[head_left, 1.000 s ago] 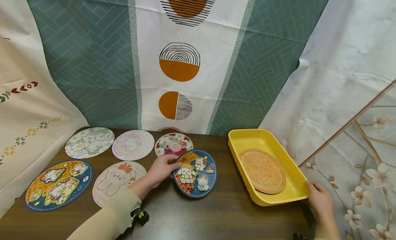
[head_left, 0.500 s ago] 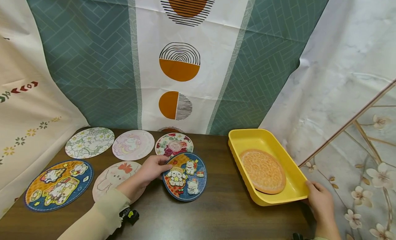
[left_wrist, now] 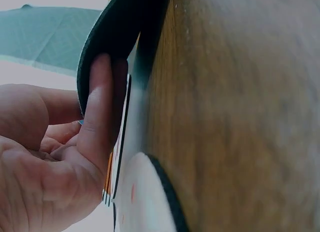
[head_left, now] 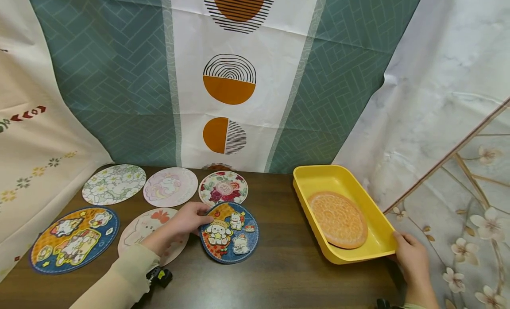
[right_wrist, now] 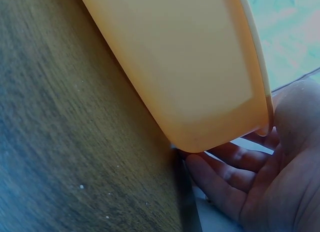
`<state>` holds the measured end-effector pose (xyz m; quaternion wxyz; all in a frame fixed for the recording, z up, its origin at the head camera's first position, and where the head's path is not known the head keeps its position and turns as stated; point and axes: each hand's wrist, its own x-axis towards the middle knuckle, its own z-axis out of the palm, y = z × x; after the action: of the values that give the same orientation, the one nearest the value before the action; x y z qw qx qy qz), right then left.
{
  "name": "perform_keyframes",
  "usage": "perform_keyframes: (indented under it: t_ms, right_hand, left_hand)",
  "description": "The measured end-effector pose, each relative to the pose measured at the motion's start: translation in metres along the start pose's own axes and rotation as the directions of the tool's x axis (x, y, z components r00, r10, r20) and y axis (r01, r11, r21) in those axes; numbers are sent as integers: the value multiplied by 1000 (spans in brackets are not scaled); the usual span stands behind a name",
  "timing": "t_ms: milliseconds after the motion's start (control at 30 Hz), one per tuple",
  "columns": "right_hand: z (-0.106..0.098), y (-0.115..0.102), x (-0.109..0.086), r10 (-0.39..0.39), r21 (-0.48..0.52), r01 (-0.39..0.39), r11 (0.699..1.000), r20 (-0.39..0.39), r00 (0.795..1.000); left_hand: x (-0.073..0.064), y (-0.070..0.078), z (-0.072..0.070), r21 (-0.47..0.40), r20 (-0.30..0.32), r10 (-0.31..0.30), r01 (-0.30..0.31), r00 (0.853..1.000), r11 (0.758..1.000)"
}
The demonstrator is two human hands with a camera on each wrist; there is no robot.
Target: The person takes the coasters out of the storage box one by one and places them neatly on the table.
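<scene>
My left hand (head_left: 184, 221) pinches the left edge of a round mat (head_left: 229, 233), blue denim and orange with cartoon animals. In the left wrist view the thumb lies on one face and fingers spread under the mat's dark underside (left_wrist: 112, 40), which is tilted off the wood. Just behind it is a red floral mat (head_left: 224, 188); a pink bunny mat (head_left: 137, 227) lies partly under my left forearm. My right hand (head_left: 412, 258) grips the near right corner of a yellow tray (head_left: 368, 189), thumb at the rim and fingers below. Inside the tray lies an orange-brown patterned disc (head_left: 338, 219).
Further left on the dark wooden table (head_left: 279, 282) lie a pale green floral mat (head_left: 114, 184), a pink unicorn mat (head_left: 170, 187) and a blue-orange cartoon mat (head_left: 75, 239). A patterned cloth (head_left: 229, 87) hangs behind, with more cloth on both sides.
My left hand has drawn the cartoon mat leftward and slightly toward me, uncovering more of the floral mat. The right hand and the tray have stayed in place.
</scene>
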<state>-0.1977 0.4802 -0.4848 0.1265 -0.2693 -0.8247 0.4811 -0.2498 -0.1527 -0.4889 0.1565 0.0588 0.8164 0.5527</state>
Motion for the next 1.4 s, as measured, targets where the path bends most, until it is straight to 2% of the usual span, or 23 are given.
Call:
perform_keyframes:
  t_ms: [200, 433, 600, 767, 967, 1100, 1400]
  right_hand:
    - [2, -2, -1, -6, 8, 6, 1000, 4, 1000]
    - [0, -2, -2, -1, 23, 1, 1000, 0, 1000]
    - [0, 0, 0, -3, 28, 3, 1000, 2, 1000]
    - [0, 2, 1, 1, 26, -1, 1000, -6, 1000]
    - [1, 1, 1, -4, 8, 4, 1000, -9, 1000]
    - [2, 0, 0, -4, 5, 5, 1000, -10, 1000]
    - [1, -2, -2, -3, 8, 3, 1000, -2, 1000]
  left_hand:
    - [-5, 1, -6, 42, 21, -7, 7, 1000, 999]
    - [-8, -1, -9, 41, 52, -12, 10, 999, 999]
    - [-9, 1, -12, 129, 53, -21, 14, 998, 991]
    - [-10, 1, -13, 159, 57, -36, 26, 998, 987]
    - [-12, 3, -12, 179, 38, -76, 68, 996, 982]
    - [-14, 5, -12, 209, 20, -82, 76, 996, 975]
    - [-17, 7, -11, 321, -16, -94, 94, 995, 942]
